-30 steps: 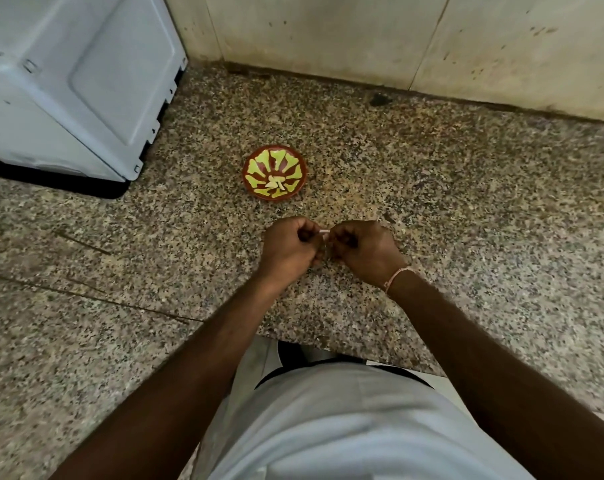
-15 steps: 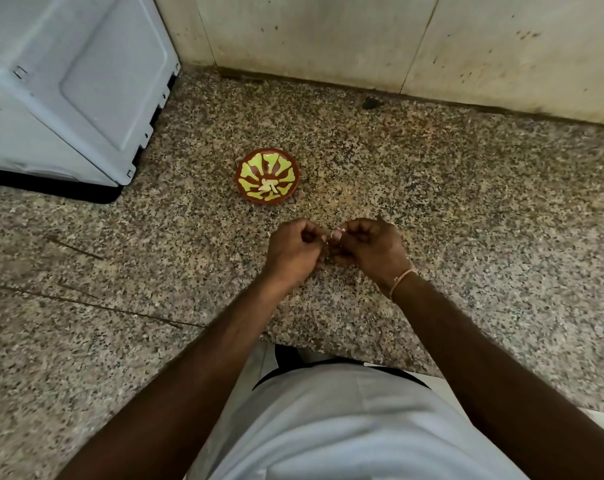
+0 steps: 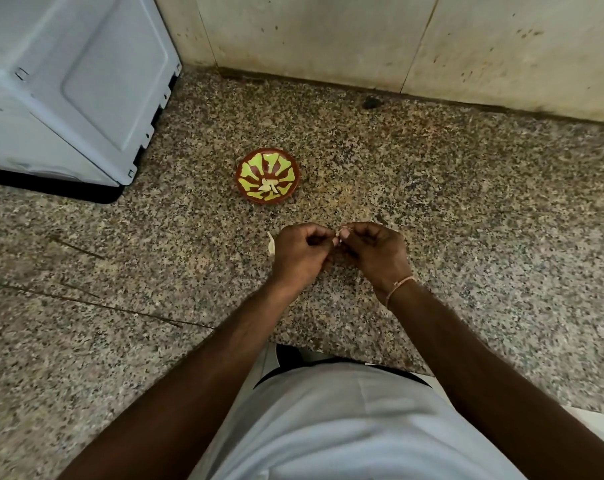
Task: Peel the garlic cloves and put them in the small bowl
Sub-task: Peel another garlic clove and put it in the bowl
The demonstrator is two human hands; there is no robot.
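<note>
Countertop (image 3: pixel 466 220): speckled granite-like stone, polished, low sheen. Small bowl (image 3: pixel 268 175): glossy glazed ceramic, brown with yellow-green pattern. Appliance casing (image 3: pixel 68 81): smooth pale sheet, satin; wall tiles (image 3: pixel 328 36) matt, stained.

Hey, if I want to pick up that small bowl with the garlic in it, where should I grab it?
Probably pinch the small bowl at its near rim, coming from above on your side. It sits upright and shallow on the counter, with peeled cloves piled at its centre, so a rim grip should keep it level.

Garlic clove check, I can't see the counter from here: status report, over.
Left hand and right hand both pinch one small pale garlic clove. Small red-and-green patterned bowl holds peeled cloves. Pale skin scrap beside left hand; nothing in the way.
</note>
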